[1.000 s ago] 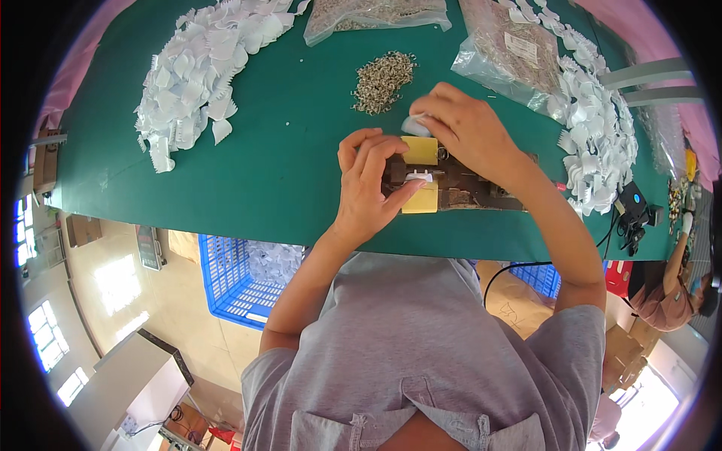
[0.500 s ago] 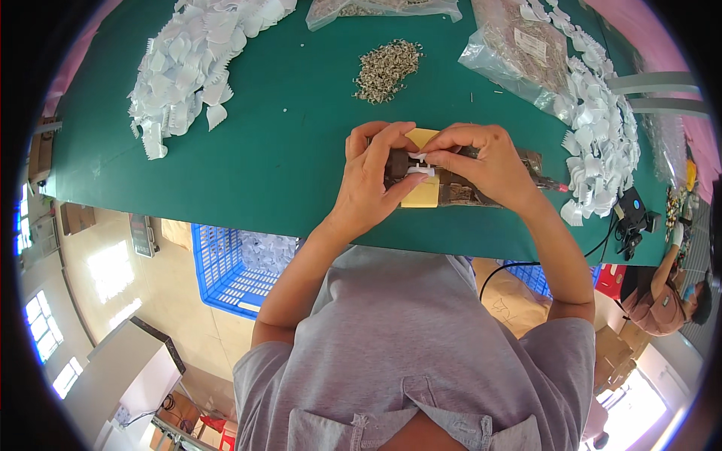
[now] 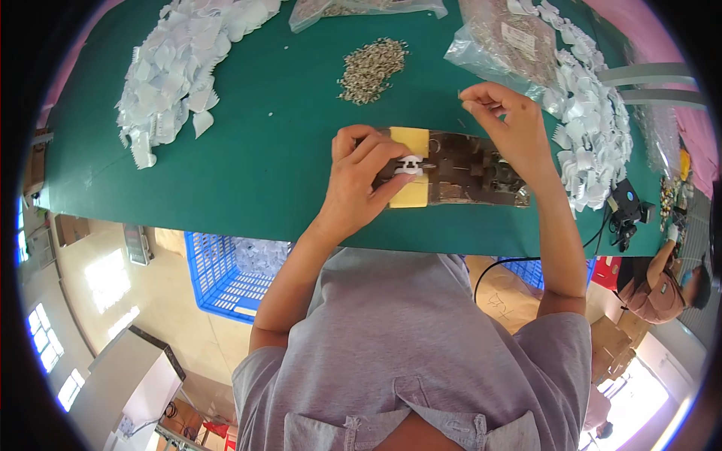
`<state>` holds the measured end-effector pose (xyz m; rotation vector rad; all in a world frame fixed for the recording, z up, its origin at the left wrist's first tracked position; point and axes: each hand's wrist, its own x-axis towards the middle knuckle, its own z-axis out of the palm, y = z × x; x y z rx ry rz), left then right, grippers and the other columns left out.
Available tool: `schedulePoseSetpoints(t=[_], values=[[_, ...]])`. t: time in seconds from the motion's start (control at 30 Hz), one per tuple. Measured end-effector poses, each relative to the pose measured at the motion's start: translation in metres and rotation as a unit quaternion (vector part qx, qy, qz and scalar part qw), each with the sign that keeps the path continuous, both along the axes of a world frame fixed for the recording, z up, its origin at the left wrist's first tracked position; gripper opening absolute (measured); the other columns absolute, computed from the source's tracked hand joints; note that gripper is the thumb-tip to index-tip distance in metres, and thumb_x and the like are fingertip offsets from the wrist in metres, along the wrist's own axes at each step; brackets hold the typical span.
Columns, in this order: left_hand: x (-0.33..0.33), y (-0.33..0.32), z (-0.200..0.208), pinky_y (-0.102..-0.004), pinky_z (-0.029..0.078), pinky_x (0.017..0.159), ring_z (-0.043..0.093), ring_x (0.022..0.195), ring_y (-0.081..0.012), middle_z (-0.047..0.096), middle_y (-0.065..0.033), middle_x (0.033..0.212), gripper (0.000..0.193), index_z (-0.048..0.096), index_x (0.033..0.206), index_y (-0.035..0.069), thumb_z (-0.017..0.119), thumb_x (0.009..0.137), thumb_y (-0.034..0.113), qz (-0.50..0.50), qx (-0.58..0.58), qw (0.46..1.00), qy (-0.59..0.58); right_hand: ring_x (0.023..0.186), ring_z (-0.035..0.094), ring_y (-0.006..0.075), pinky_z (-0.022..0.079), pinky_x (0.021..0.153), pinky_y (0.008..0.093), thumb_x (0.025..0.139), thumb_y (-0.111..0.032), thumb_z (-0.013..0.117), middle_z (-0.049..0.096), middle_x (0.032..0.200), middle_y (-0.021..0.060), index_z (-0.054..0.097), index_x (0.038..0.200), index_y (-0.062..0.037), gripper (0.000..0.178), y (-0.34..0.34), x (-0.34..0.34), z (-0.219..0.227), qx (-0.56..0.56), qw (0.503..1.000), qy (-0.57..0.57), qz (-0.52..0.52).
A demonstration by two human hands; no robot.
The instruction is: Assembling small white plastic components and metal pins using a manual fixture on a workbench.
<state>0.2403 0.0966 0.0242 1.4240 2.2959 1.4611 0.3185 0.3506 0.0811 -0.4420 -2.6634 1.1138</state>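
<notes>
In front of me lies a dark brown fixture (image 3: 474,150) with yellow tape (image 3: 408,197) wrapped round its left part. My left hand (image 3: 359,179) is closed, thumb and fingers pinching a small white plastic piece (image 3: 410,167) against the fixture. A thin metal rod shows at the piece's right side. Above the fixture's right end my right hand (image 3: 511,124) is raised, thumb and forefinger pinched together. A tiny thin metal pin (image 3: 459,95) shows at its fingertips. Beyond the fixture lies a heap of small metal parts (image 3: 372,70).
White toothed plastic pieces are heaped at the far left (image 3: 169,71) and along the right (image 3: 594,128). A clear bag of metal parts (image 3: 511,41) lies at the back right. A black device with a cable (image 3: 628,210) sits near the right edge. Below stands a blue crate (image 3: 218,282).
My right hand has left the white piece and moved up and right, a tiny pin now at its fingertips. My left hand stays on the piece. The whole view has shifted slightly.
</notes>
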Motion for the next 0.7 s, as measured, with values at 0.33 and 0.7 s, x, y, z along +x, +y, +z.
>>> schedulePoseSetpoints(t=[0.33,0.7], values=[[0.001,-0.001,-0.001,-0.0401,0.044,0.094,0.053,0.108,-0.0298,0.071,-0.0014,0.104,0.029,0.071,0.104,0.01,0.084,0.079,0.007,0.0,-0.001,1.0,-0.03,0.092,0.074,0.0308,0.057,0.085,0.0418,0.09,-0.028,0.072,0.078,0.094,0.0098,0.076,0.094,-0.0066,0.022,0.008,-0.036,-0.013,0.165,0.959,-0.222,-0.054],[0.001,-0.001,-0.003,-0.0402,0.043,0.094,0.054,0.107,-0.0303,0.071,-0.0022,0.103,0.029,0.069,0.105,0.009,0.084,0.08,0.009,0.0,0.012,1.0,-0.015,0.083,0.071,0.0233,0.057,0.079,0.0367,0.09,-0.011,0.071,0.071,0.089,0.0099,0.066,0.096,-0.0024,0.012,-0.008,-0.015,-0.01,0.024,0.994,-0.081,0.074]])
